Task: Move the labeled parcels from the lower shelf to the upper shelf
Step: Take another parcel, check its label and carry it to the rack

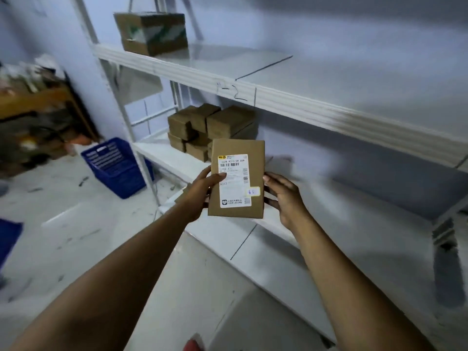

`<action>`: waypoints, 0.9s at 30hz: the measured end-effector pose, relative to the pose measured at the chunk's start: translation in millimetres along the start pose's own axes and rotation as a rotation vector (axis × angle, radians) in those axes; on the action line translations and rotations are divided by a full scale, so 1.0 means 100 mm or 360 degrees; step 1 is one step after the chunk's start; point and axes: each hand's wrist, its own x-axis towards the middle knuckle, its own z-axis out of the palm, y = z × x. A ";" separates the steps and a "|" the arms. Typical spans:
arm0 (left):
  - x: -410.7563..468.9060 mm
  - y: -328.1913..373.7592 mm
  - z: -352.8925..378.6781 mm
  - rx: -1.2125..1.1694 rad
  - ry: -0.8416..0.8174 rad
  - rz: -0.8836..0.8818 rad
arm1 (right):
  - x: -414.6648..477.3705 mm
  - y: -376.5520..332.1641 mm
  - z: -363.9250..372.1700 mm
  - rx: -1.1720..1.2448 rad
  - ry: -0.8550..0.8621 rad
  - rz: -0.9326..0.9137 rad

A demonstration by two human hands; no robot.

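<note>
I hold a flat brown parcel [255,150] with a white shipping label upright in front of the shelves. My left hand [202,191] grips its left edge, thumb across the label. My right hand [283,196] holds its right edge with the fingers behind it. Behind the parcel, several plain brown parcels [210,127] are stacked on the lower shelf [316,198] at its left end. The upper shelf [253,92] carries one cardboard box [152,32] with green and white tape at its far left.
A blue plastic basket [116,165] stands on the floor left of the white shelf post [121,107]. A cluttered wooden rack [38,117] fills the far left. Another blue object [8,236] sits at the left edge. A red item [193,344] shows at the bottom.
</note>
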 end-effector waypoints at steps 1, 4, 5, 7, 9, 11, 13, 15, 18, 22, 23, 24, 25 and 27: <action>-0.04 0.06 -0.21 -0.0002 0.0064 0.0036 | 0.05 -0.01 0.23 0.0002 -0.0054 -0.0009; -0.11 0.29 -0.73 -0.0033 0.0218 0.0225 | 0.15 -0.06 0.86 0.0020 -0.0165 -0.0071; -0.12 0.36 -0.87 -0.0075 0.0263 0.0299 | 0.17 -0.10 1.04 0.0028 -0.0193 -0.0120; -0.09 0.57 -1.13 -0.0132 0.0309 0.0443 | 0.25 -0.19 1.41 0.0043 -0.0235 -0.0263; -0.03 0.84 -1.31 -0.0118 0.0297 0.0567 | 0.35 -0.35 1.74 0.0077 -0.0236 -0.0386; 0.09 1.14 -1.42 -0.0107 0.0266 0.0670 | 0.45 -0.56 1.98 0.0118 -0.0237 -0.0507; 0.25 1.50 -1.48 -0.0119 0.0220 0.0779 | 0.56 -0.80 2.16 0.0140 -0.0229 -0.0641; 0.42 1.83 -1.45 -0.0133 0.0146 0.0892 | 0.64 -1.08 2.25 0.0129 -0.0187 -0.0780; 0.70 2.25 -1.32 -0.0212 0.0046 0.1024 | 0.78 -1.49 2.27 -0.0024 -0.0089 -0.1005; 1.11 2.60 -1.12 -0.0277 -0.0100 0.1053 | 1.03 -1.91 2.14 -0.0297 0.0056 -0.1176; 1.24 2.66 -1.07 -0.0296 -0.0127 0.1032 | 1.10 -2.00 2.11 -0.0333 0.0099 -0.1203; 1.37 2.72 -1.03 -0.0318 -0.0147 0.1001 | 1.15 -2.08 2.09 -0.0357 0.0130 -0.1227; 1.49 2.77 -0.98 -0.0336 -0.0150 0.0963 | 1.21 -2.14 2.06 -0.0372 0.0152 -0.1246; 1.71 2.91 -0.85 -0.0365 -0.0172 0.0882 | 1.36 -2.24 1.99 -0.0413 0.0187 -0.1266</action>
